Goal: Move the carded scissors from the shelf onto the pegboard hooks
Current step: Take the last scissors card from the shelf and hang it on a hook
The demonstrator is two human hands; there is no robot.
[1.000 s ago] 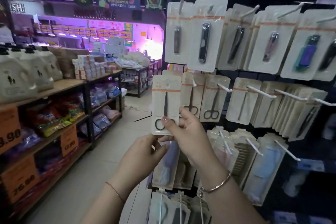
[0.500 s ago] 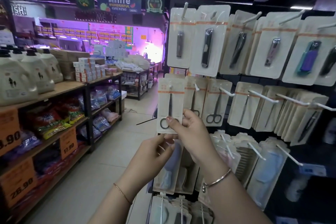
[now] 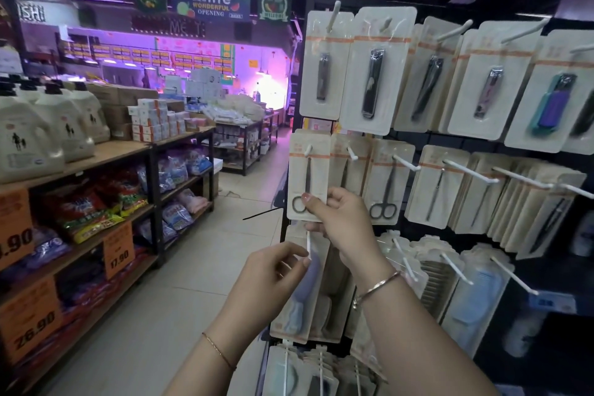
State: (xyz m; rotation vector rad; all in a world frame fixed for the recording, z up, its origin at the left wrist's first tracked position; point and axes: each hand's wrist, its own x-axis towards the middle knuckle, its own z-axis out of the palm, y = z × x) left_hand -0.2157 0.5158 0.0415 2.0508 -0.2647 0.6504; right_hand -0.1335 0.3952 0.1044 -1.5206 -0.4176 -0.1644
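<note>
- right hand (image 3: 340, 222) pinches the carded scissors (image 3: 308, 177) by the bottom edge, at the pegboard's left edge
- left hand (image 3: 273, 280) half-curled, holding nothing
- card looks light and bendy; best gripped low

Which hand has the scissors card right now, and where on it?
The right hand pinches the scissors card at its bottom edge, thumb over the handle loops. The left hand holds nothing.

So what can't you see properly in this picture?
- Head view: the right hand covers the bottom of the scissors card.
- The next card's scissors sit behind that hand.
- The left hand hides its fingertips; what it pinches is unclear.
- Orange price tags are cut off at the left edge.
</note>
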